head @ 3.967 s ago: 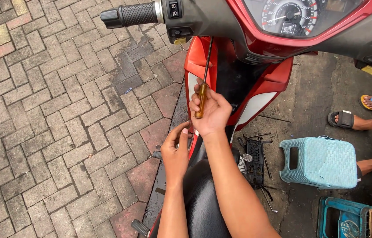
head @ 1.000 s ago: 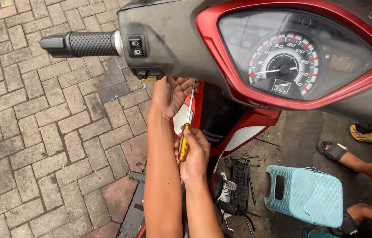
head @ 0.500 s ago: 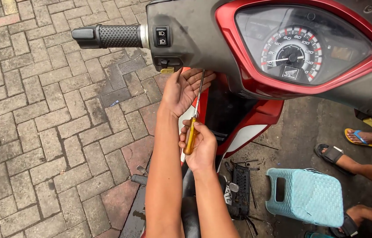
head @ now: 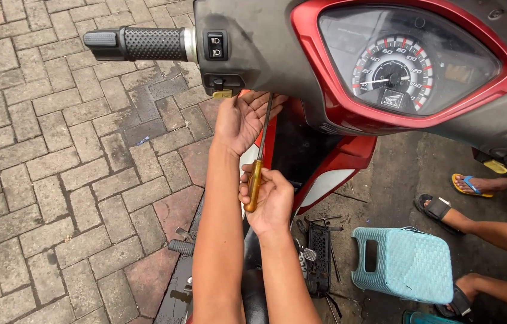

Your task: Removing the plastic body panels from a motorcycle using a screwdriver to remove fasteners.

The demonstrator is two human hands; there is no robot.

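I look down over a red and grey scooter's handlebar (head: 253,54) with its speedometer (head: 394,75). My right hand (head: 268,201) grips the amber handle of a long screwdriver (head: 258,162). Its shaft points up under the handlebar cover. My left hand (head: 241,120) is spread flat, palm up, just under the left switch housing (head: 220,66), beside the shaft. The screwdriver's tip is hidden behind the cover.
The black left grip (head: 139,43) sticks out over brick paving (head: 55,180). A light blue plastic stool (head: 403,264) stands at lower right, next to other people's sandalled feet (head: 439,207). Loose black parts and tools (head: 319,252) lie on the ground by the scooter.
My left hand has risen from beside the right hand to under the switch housing. The screwdriver is pushed higher under the handlebar. The view has come closer to the dashboard.
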